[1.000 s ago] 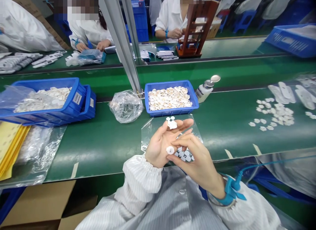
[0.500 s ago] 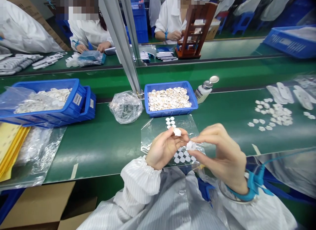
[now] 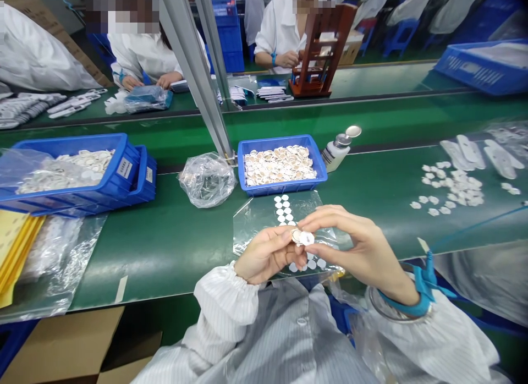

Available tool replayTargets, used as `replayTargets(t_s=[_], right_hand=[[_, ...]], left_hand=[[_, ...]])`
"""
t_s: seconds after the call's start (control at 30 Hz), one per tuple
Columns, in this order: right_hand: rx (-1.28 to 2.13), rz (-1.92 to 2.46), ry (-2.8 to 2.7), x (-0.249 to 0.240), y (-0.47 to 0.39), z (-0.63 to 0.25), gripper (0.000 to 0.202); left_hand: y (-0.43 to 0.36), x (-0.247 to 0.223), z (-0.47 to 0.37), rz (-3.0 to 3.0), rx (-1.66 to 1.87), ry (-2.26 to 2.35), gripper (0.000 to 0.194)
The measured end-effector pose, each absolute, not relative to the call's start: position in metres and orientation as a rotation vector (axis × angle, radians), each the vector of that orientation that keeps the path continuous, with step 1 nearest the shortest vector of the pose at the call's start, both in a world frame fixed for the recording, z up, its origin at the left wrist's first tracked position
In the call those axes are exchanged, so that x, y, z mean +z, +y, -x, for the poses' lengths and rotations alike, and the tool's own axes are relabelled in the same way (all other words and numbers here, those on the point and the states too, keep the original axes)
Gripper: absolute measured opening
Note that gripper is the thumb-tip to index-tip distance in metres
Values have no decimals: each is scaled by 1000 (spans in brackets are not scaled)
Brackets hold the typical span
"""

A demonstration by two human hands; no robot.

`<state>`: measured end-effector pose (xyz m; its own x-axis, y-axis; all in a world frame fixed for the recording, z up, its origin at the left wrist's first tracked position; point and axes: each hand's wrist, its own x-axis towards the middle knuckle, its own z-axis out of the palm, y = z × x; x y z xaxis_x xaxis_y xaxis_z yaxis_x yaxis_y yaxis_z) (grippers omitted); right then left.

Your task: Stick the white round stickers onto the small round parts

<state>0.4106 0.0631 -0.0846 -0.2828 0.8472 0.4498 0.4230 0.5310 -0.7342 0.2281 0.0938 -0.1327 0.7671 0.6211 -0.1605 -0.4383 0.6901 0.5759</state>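
Fingers of my left hand point(image 3: 266, 254) pinch a small round white part point(image 3: 296, 236) with a tan face. Right beside it, my right hand point(image 3: 350, 238) holds a white disc point(image 3: 307, 239) between thumb and fingers, and the two pieces touch or overlap. Both hands are above a clear plastic sheet point(image 3: 251, 224) bearing rows of white round stickers point(image 3: 284, 212), partly hidden by the hands. Behind the sheet is a blue tray point(image 3: 284, 191) full of small white and tan parts.
A dispenser bottle point(image 3: 336, 153) stands right of the tray, a crumpled clear bag point(image 3: 207, 180) left. Blue bins point(image 3: 99, 194) sit at far left. Loose white parts point(image 3: 462, 187) lie at right. A metal post point(image 3: 198, 70) rises ahead; people work across the bench.
My right hand has moved left with the white disc, bringing it against the part in my left hand. My left hand has shifted slightly left and down, uncovering more stickers. The view has shifted slightly.
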Motion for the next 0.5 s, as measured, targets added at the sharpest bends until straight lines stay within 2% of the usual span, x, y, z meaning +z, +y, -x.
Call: replayTargets(t_s=[0.13,0.5], right_hand=[[626,1039,-1928,-85,63,-412,11],[486,1009,-1998,-90,65,-412,20]], left_hand=[[95,-132,-228,-572,590,347,35],[94,-133,-229,-499,673,382,29]])
